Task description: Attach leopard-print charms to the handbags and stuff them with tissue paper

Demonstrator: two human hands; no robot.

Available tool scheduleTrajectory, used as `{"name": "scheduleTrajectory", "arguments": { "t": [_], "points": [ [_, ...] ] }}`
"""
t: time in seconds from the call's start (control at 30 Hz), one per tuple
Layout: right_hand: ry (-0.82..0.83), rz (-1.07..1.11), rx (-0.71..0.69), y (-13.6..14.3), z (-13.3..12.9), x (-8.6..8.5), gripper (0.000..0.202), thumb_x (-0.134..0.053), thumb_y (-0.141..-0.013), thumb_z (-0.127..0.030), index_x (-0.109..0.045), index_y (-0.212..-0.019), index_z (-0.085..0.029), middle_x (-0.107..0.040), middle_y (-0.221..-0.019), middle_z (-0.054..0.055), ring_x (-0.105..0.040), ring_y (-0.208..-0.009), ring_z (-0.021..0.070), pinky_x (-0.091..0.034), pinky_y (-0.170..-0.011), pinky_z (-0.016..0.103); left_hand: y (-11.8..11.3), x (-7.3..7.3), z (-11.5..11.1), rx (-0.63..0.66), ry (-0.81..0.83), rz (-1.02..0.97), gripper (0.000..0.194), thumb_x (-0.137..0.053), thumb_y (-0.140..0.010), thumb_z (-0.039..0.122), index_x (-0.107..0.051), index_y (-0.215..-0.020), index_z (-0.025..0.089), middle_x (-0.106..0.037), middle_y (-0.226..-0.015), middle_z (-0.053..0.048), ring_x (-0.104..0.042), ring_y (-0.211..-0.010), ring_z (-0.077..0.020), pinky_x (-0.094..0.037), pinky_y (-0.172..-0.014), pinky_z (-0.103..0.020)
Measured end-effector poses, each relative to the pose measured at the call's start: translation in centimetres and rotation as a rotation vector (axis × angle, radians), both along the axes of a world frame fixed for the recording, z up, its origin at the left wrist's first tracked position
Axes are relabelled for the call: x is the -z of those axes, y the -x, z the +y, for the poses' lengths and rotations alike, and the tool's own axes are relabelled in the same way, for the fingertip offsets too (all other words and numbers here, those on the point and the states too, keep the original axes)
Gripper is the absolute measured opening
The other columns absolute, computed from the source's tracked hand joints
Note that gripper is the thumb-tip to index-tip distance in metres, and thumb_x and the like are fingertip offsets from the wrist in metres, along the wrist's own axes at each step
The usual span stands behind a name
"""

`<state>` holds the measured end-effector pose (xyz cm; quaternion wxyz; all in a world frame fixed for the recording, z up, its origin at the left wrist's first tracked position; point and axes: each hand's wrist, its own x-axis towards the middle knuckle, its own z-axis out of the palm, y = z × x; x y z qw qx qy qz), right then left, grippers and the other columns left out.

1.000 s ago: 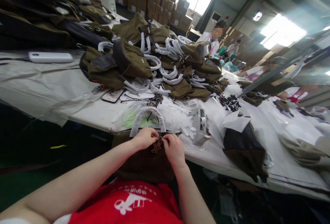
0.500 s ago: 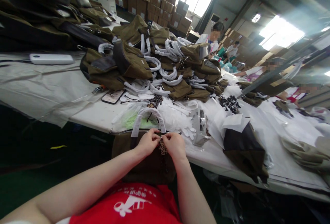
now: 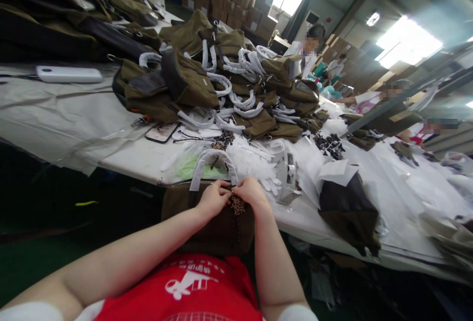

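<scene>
A dark olive-brown handbag (image 3: pixel 185 215) rests upright against the table's front edge, close to my body. Its handle (image 3: pixel 197 173) is wrapped in white paper and arches upward. At the right base of the handle, my left hand (image 3: pixel 215 198) and my right hand (image 3: pixel 252 194) meet with fingers pinched together. Between them is the top of a leopard-print charm (image 3: pixel 237 205), which hangs against the bag's front with thin dark strands below it. What exactly the fingertips grip is too small to make out.
Several olive bags (image 3: pixel 195 84) with wrapped handles are piled across the table (image 3: pixel 125 160). Nearer lie a phone (image 3: pixel 161 132), a tape dispenser (image 3: pixel 288 178), more leopard-print pieces (image 3: pixel 223 139) and dark charms (image 3: pixel 328 146). Another bag (image 3: pixel 349 207) stands at right. People work beyond.
The view has shifted slightly. My right hand has turned a little, and more of the leopard-print charm shows below the fingers. Both hands stay at the handle's base.
</scene>
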<state>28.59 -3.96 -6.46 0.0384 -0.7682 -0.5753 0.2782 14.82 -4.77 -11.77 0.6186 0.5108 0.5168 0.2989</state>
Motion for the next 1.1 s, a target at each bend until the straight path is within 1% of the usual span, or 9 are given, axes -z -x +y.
{"name": "scheduleTrajectory", "arguments": {
  "t": [0.23, 0.33, 0.5, 0.63, 0.73, 0.83, 0.97, 1.03, 1.1],
  "points": [
    [0.034, 0.1, -0.036, -0.9, -0.5, 0.6, 0.015, -0.063, -0.071, -0.022, -0.07, -0.061, -0.015, -0.057, -0.046, -0.001, -0.051, -0.047, 0.0108, -0.029, -0.045, 0.021, -0.3, -0.2, 0.4, 0.007, 0.098, 0.002, 0.022, -0.064, -0.078, 0.014, -0.055, -0.098, 0.015, -0.07, -0.063, 0.0, -0.068, -0.056, -0.0155, -0.049, -0.05, -0.022],
    [-0.033, 0.128, -0.055, -1.1, -0.9, 1.2, 0.016, -0.062, -0.074, -0.023, -0.071, -0.064, -0.015, -0.061, -0.051, 0.0, -0.054, -0.05, 0.0119, -0.031, -0.048, 0.021, -0.3, -0.2, 0.5, 0.035, 0.096, 0.012, 0.019, -0.063, -0.078, 0.015, -0.056, -0.096, 0.015, -0.07, -0.063, 0.0, -0.068, -0.056, -0.0155, -0.05, -0.051, -0.023],
    [-0.169, 0.093, -0.031, -0.9, -1.9, 2.1, 0.02, -0.055, -0.085, -0.025, -0.072, -0.081, -0.015, -0.072, -0.077, 0.006, -0.062, -0.071, 0.0159, -0.039, -0.063, 0.023, 0.1, -0.6, 0.5, 0.104, -0.036, 0.071, 0.017, -0.063, -0.077, 0.02, -0.061, -0.093, 0.018, -0.072, -0.071, -0.002, -0.065, -0.053, -0.017, -0.049, -0.053, -0.027],
    [-0.267, 0.121, 0.032, -0.9, -2.4, 2.9, 0.023, -0.051, -0.089, -0.027, -0.069, -0.085, -0.015, -0.072, -0.084, 0.007, -0.062, -0.078, 0.0169, -0.041, -0.07, 0.025, 0.6, -1.3, 1.0, 0.121, -0.217, 0.12, 0.015, -0.069, -0.072, 0.028, -0.069, -0.086, 0.022, -0.072, -0.077, -0.004, -0.066, -0.072, -0.0226, -0.049, -0.073, -0.032],
    [-0.372, 0.263, 0.065, -1.1, -2.6, 3.3, 0.023, -0.05, -0.088, -0.029, -0.067, -0.079, -0.016, -0.069, -0.076, 0.004, -0.06, -0.071, 0.0153, -0.042, -0.067, 0.024, 0.6, -1.4, 1.6, 0.118, -0.286, 0.112, 0.01, -0.071, -0.069, 0.032, -0.07, -0.071, 0.023, -0.07, -0.08, -0.005, -0.063, -0.085, -0.0252, -0.047, -0.081, -0.033],
    [-0.409, 0.493, 0.121, -1.4, -3.0, 3.2, 0.024, -0.054, -0.084, -0.036, -0.064, -0.075, -0.017, -0.064, -0.067, 0.0, -0.056, -0.061, 0.013, -0.041, -0.059, 0.022, 0.5, -1.1, 2.1, 0.124, -0.263, 0.066, 0.015, -0.071, -0.068, 0.036, -0.068, -0.063, 0.021, -0.067, -0.072, -0.003, -0.062, -0.076, -0.0222, -0.049, -0.074, -0.031],
    [-0.25, 0.858, 0.278, -2.4, -4.3, 2.3, 0.032, -0.062, -0.078, -0.049, -0.059, -0.073, -0.018, -0.053, -0.051, -0.006, -0.041, -0.04, 0.0076, -0.028, -0.04, 0.019, 0.7, -1.0, 2.4, 0.121, -0.116, -0.019, 0.028, -0.064, -0.074, 0.046, -0.069, -0.076, 0.018, -0.064, -0.058, 0.0, -0.059, -0.054, -0.0163, -0.049, -0.056, -0.028],
    [-0.166, 0.994, 0.267, -3.0, -5.2, 1.7, 0.033, -0.068, -0.074, -0.049, -0.058, -0.071, -0.018, -0.054, -0.049, -0.006, -0.039, -0.037, 0.0059, -0.024, -0.037, 0.018, 0.9, -1.3, 2.6, 0.111, -0.049, -0.068, 0.034, -0.062, -0.076, 0.049, -0.069, -0.083, 0.016, -0.069, -0.065, -0.003, -0.064, -0.058, -0.0164, -0.051, -0.057, -0.028],
    [-0.154, 1.097, 0.25, -3.4, -6.0, 1.3, 0.031, -0.076, -0.068, -0.043, -0.061, -0.073, -0.017, -0.06, -0.055, -0.003, -0.047, -0.041, 0.0063, -0.029, -0.039, 0.016, 1.0, -1.7, 2.8, 0.103, -0.012, -0.107, 0.038, -0.063, -0.076, 0.051, -0.068, -0.088, 0.015, -0.073, -0.077, -0.007, -0.068, -0.066, -0.0173, -0.054, -0.062, -0.028]
  ]
}}
